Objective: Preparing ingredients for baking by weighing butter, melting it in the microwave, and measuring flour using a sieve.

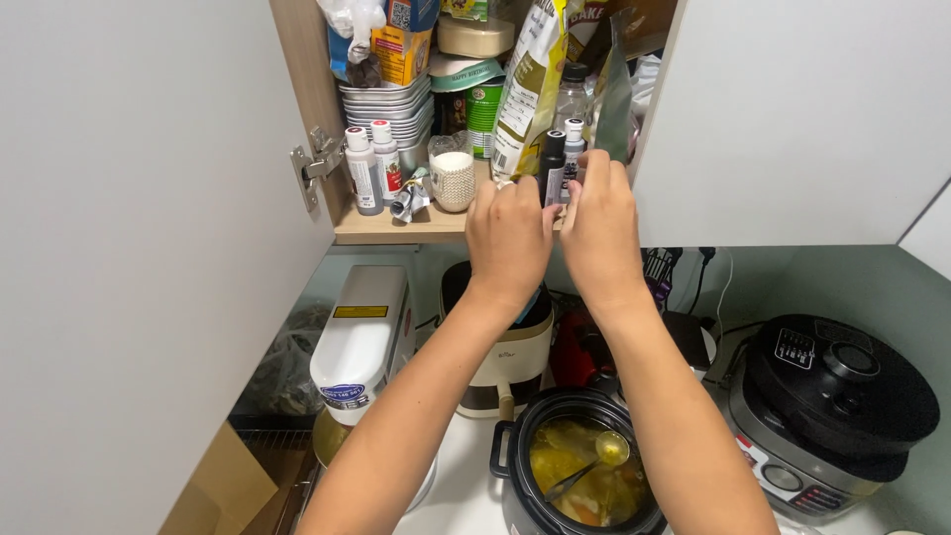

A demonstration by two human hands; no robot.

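Up high, both hands in the open wooden cupboard.
Left hand: at 12 o'clock, fingers bent around the bottom of a tall yellow and white bag; grip from the back, cannot tell how tight.
Right hand: just beside the left one, fingers pinched shut on a dark shiny pouch.
Small black-capped bottle: standing between the two hands, on the shelf edge.
Two white-capped little bottles: at 10 o'clock on the shelf, well apart from the hands.
Black pot of yellow soup with a ladle: at 6 o'clock, low on the counter.
Black round cooker: at 4 o'clock.
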